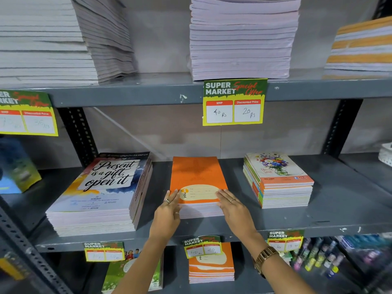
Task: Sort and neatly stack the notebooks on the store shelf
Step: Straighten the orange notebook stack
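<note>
A stack of orange notebooks (196, 174) lies in the middle of the grey middle shelf (331, 200). My left hand (168, 213) presses flat against the stack's front left corner. My right hand (234, 207) presses flat against its front right corner, fingers extended. Both hands touch the stack's near edge and grip nothing. To the left sits a taller stack with a "Present is a gift, open it" cover (101, 194). On the right rests a stack topped by a flower-vase cover (277, 179).
The upper shelf carries tall pale notebook piles (241, 39) and an orange-striped pile (360, 47). Yellow-green price tags (234, 102) hang off the shelf edges. The lower shelf holds more orange notebooks (211, 266), green-covered books (118, 274) and small bottles (318, 257). Slotted uprights (79, 134) frame the bay.
</note>
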